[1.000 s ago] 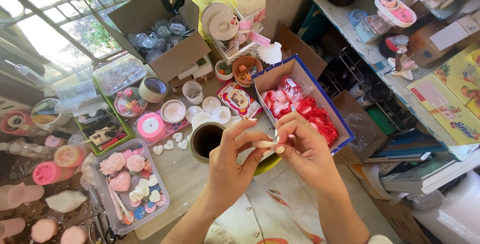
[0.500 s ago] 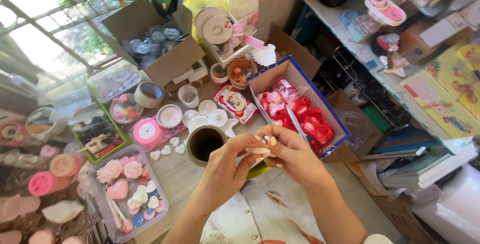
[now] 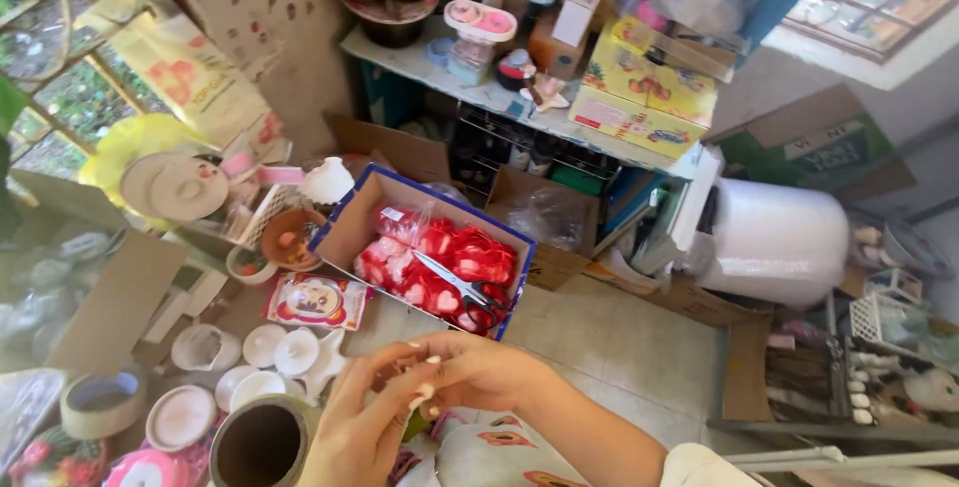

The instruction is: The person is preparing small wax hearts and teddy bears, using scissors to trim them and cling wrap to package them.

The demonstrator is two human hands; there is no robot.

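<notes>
A small white piece [image 3: 428, 393] sits pinched between your left hand [image 3: 352, 427] and right hand [image 3: 478, 367], fingertips closed on it, above the brown cup [image 3: 258, 442]. Keep the pinch light; scissors [image 3: 462, 285] lie in the blue box [image 3: 345, 232].

cardboard box [image 3: 352, 230], glossy plastic packets [image 3: 440, 262]

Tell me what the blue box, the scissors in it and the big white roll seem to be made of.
Blue box: looks like cardboard, brown matte inside, folded flaps. Scissors: shiny metal blades, dark handles, probably plastic. White roll: soft, translucent wrap, perhaps foam or bubble sheet; hard to tell.
</notes>
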